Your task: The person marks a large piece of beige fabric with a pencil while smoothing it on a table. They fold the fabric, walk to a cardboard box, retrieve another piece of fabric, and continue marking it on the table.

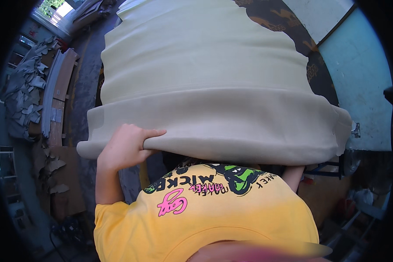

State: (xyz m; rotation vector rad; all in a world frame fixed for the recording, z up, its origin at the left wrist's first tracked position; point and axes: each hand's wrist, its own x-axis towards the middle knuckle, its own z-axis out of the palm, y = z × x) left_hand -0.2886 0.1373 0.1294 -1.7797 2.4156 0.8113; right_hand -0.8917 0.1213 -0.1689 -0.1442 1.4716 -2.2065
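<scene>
A large leather hide lies spread out in front of me, pale cream on its far part. Its near part is turned over into a thick greyish-beige fold that runs across my front. My left hand grips the near edge of the fold left of the middle, with one finger stretched along the top and others tucked beneath. On the right, my right forearm passes under the hide's near edge, which hides my right hand.
A dark table top with orange print shows past the hide's far right edge. A pale blue-green panel stands at the right. To the left, a heap of grey leather scraps lies beside stacked cardboard.
</scene>
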